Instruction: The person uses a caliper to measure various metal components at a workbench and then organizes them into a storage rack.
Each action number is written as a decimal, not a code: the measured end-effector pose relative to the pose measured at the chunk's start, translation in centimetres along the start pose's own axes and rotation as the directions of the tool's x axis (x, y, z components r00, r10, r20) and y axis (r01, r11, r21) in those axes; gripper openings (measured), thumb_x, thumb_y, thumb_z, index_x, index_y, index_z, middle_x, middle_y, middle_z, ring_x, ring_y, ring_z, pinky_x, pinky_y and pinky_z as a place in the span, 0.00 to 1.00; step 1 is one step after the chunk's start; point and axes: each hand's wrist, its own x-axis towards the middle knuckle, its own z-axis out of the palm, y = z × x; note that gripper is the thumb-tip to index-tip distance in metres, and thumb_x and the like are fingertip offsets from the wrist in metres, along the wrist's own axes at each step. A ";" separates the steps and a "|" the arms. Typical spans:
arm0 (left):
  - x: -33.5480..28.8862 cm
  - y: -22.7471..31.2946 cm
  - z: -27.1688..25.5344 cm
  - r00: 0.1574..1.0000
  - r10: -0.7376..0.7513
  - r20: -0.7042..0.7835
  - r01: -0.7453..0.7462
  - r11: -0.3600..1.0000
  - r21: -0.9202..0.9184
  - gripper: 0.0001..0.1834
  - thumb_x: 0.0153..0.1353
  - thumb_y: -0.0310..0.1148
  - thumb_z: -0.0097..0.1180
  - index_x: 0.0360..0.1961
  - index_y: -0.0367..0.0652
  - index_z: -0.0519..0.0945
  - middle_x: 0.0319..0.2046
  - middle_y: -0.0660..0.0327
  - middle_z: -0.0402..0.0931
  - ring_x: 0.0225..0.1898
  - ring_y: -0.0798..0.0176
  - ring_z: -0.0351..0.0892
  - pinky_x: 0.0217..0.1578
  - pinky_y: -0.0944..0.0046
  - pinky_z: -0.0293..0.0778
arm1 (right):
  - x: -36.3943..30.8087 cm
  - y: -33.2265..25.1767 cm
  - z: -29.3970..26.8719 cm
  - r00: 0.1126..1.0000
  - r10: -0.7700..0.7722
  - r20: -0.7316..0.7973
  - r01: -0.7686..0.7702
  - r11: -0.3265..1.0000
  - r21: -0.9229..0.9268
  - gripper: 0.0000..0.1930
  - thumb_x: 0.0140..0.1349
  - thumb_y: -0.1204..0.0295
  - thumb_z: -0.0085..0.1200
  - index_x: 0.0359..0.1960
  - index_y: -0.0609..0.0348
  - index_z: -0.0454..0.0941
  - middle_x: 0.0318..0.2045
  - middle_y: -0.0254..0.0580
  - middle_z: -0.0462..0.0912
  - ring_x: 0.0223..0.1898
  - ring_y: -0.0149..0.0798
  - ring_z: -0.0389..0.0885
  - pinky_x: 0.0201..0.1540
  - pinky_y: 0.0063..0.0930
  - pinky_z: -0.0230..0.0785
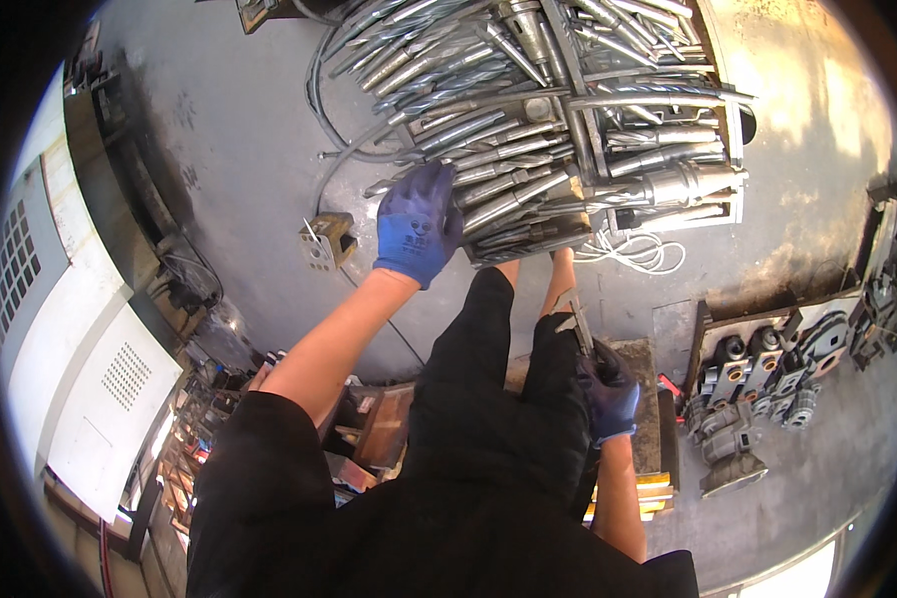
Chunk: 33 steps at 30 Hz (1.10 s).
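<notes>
My left hand (419, 227), in a blue and purple work glove, reaches to the left ends of the drill bits (513, 154) lying in a metal rack. Its fingers are together and curled down over the bits, and the palm side is hidden, so I cannot make out what is between them. A bit's tip pokes out to the left of the fingers. Lower down, beside my right thigh, my gloved right hand (608, 394) is closed around a metal caliper (580, 324). The caliper's jaws point up and away from me.
Large tapered tool shanks (668, 184) fill the rack's right side. A metal block (327, 241) and grey cable lie left of it, a coiled white cord (633, 252) below it. Machine parts (757, 374) stand at right. A white machine cabinet (100, 389) is at far left.
</notes>
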 end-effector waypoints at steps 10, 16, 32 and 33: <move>2.3 1.9 0.9 0.983 -0.178 0.046 0.176 0.983 0.049 0.37 0.54 0.35 0.65 0.68 0.44 0.71 0.62 0.47 0.75 0.59 0.42 0.76 0.58 0.46 0.74 | 0.0 -0.2 0.0 0.999 -0.032 0.004 0.032 0.999 -0.016 0.24 0.61 0.79 0.69 0.60 0.66 0.81 0.45 0.35 0.87 0.41 0.24 0.79 0.45 0.21 0.74; 3.4 1.1 1.4 0.989 -0.096 0.112 0.070 0.974 0.214 0.36 0.57 0.36 0.64 0.69 0.48 0.70 0.58 0.45 0.76 0.52 0.42 0.81 0.52 0.46 0.78 | 0.2 0.3 -0.1 0.998 -0.056 -0.006 0.055 0.996 -0.066 0.24 0.61 0.78 0.70 0.60 0.66 0.81 0.46 0.36 0.87 0.43 0.26 0.81 0.48 0.23 0.75; 6.4 -0.4 1.9 0.948 0.036 0.316 -0.168 0.900 0.402 0.29 0.56 0.32 0.62 0.61 0.47 0.74 0.40 0.50 0.81 0.41 0.47 0.85 0.42 0.51 0.81 | -0.2 0.5 0.1 0.999 -0.051 -0.016 0.049 0.996 -0.070 0.24 0.59 0.78 0.71 0.58 0.67 0.82 0.46 0.38 0.88 0.44 0.26 0.82 0.50 0.25 0.76; 6.8 -0.8 1.7 0.948 0.030 0.316 -0.146 0.925 0.350 0.29 0.55 0.32 0.62 0.61 0.47 0.75 0.41 0.49 0.81 0.42 0.46 0.84 0.44 0.50 0.81 | -0.1 0.8 0.1 0.998 -0.062 -0.019 0.060 0.994 -0.088 0.23 0.59 0.78 0.71 0.58 0.66 0.82 0.46 0.38 0.89 0.43 0.26 0.82 0.49 0.25 0.76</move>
